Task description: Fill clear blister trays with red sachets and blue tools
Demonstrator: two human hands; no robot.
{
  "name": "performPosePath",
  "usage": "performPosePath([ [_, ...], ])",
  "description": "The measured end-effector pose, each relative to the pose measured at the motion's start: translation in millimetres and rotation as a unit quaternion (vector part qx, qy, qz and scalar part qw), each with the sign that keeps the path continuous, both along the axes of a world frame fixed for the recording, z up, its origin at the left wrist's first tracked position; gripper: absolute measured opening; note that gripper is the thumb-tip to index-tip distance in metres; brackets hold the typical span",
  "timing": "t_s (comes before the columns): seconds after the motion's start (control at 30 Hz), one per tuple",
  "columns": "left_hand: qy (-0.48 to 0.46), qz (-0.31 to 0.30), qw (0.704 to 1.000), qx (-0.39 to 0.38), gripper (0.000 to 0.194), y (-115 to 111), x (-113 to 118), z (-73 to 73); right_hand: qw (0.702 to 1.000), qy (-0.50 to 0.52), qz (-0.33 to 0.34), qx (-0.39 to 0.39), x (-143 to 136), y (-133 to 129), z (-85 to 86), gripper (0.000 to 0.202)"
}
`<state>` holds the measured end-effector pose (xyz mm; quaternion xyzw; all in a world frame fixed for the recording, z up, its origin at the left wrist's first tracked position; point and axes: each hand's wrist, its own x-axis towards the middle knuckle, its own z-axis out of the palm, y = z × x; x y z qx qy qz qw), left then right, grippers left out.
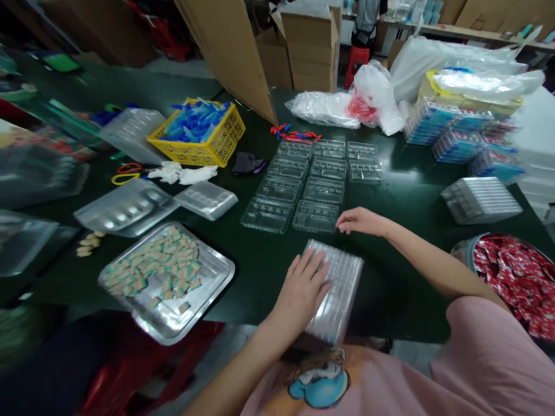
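My left hand lies flat, fingers stretched, on a stack of nested clear plastic trays at the table's near edge. Just beyond, my right hand has its fingers curled together at the right edge of a clear plastic tray, which lies flat on the table. That one is the nearest right of several such trays set out in rows, with compartments facing up and nothing seen in them; another clear tray is beside it.
To the left are a metal tray of small striped pieces, more clear plastic trays, scissors and a yellow basket of blue items. At right stand another tray stack, a tub of red packets and filled packs.
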<state>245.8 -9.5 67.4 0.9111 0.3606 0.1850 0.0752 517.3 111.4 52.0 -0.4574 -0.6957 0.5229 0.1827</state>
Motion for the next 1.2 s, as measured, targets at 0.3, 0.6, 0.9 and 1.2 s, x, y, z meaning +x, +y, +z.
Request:
performPosePath([
  [0.3,0.008,-0.032,0.999,-0.028,0.04,3,15,-9.3,0.984,0.025,-0.047,-0.169,-21,-58,17.8,0.025],
  [0.6,0.022,-0.042,0.999,-0.012,0.04,8,28,-3.4,0.948,0.048,-0.099,-0.299,-22,-53,22.5,0.025],
  [0.9,0.016,-0.05,0.998,-0.018,0.04,10,29,-6.5,0.948,0.082,-0.116,-0.284,-24,-54,11.3,0.013],
  [1.2,0.006,-0.055,0.998,-0.023,0.038,8,26,-4.6,0.961,0.067,-0.211,-0.163,39,-35,1.4,0.016],
])
